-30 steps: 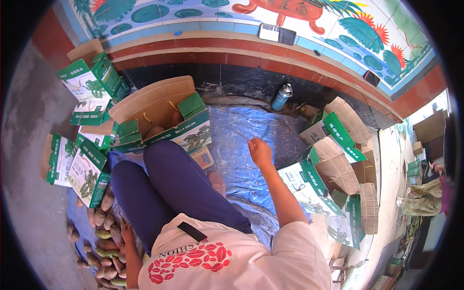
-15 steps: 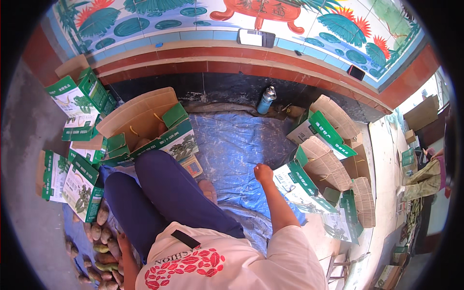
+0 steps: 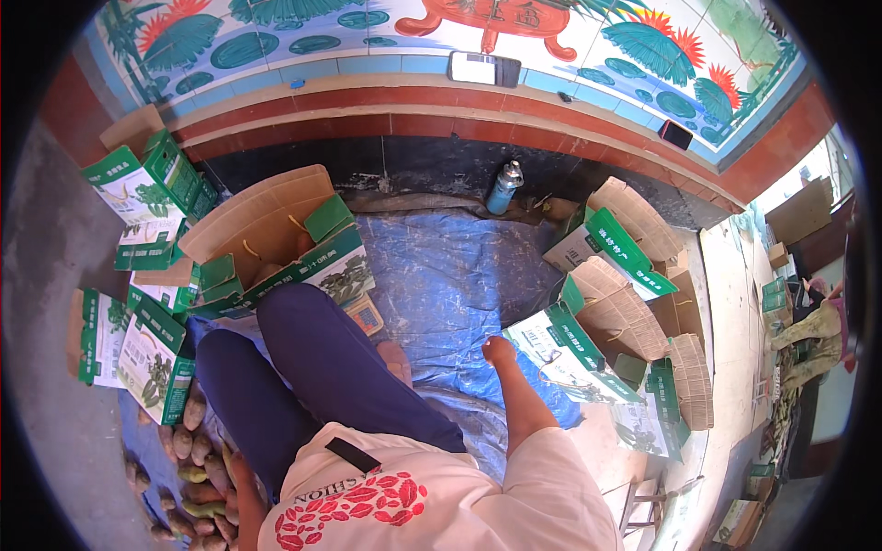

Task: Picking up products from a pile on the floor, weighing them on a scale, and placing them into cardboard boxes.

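My left hand is low beside my left thigh, touching or just over a pile of elongated brown and greenish root vegetables; its fingers are partly hidden, so their grip is unclear. My right hand is closed in a loose fist above the blue tarp, just left of an open green and white carton. Anything inside that fist is hidden. In front of my knees stands an open carton with a few brownish roots inside.
A blue metal flask stands by the wall. A small scale sits by my knee. More cartons stand at left and right. A phone lies on the ledge. Another person is at far right.
My right hand has dropped slightly nearer to me, still closed. My left hand has shifted a little over the roots. The person at far right has moved slightly.
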Demonstrator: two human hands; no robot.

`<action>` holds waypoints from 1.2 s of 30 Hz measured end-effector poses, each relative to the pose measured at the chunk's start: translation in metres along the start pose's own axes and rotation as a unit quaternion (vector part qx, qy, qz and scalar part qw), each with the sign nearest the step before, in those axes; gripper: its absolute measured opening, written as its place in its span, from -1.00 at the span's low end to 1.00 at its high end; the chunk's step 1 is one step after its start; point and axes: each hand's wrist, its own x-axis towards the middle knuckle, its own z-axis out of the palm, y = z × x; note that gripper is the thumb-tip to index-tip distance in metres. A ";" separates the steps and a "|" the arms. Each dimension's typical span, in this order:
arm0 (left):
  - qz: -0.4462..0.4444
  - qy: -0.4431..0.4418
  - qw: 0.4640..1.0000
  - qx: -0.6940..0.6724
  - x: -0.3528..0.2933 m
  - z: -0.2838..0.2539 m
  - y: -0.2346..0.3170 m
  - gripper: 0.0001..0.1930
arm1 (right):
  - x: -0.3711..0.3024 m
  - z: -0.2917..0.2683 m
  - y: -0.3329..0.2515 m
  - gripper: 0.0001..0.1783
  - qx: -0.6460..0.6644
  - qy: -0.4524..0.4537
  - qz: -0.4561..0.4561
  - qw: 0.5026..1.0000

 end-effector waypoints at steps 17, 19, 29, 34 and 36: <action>0.003 -0.009 1.000 0.028 -0.015 -0.011 0.001 -0.71 | 0.002 -0.009 -0.012 -0.66 -0.008 0.008 -0.007 1.000; 0.003 -0.011 0.999 0.030 -0.017 -0.011 -0.001 -0.72 | 0.003 -0.015 -0.013 -0.67 -0.016 0.020 -0.007 1.000; 0.010 -0.025 0.999 0.043 -0.021 -0.004 -0.005 -0.72 | 0.005 -0.050 -0.005 -0.67 -0.058 0.080 0.014 0.995; 0.018 -0.033 0.998 0.049 -0.020 -0.001 -0.005 -0.72 | 0.012 -0.044 0.009 -0.68 -0.068 0.128 0.017 0.989; 0.019 -0.033 0.998 0.052 -0.020 -0.001 -0.005 -0.72 | 0.011 -0.044 0.007 -0.72 -0.091 0.148 0.024 0.985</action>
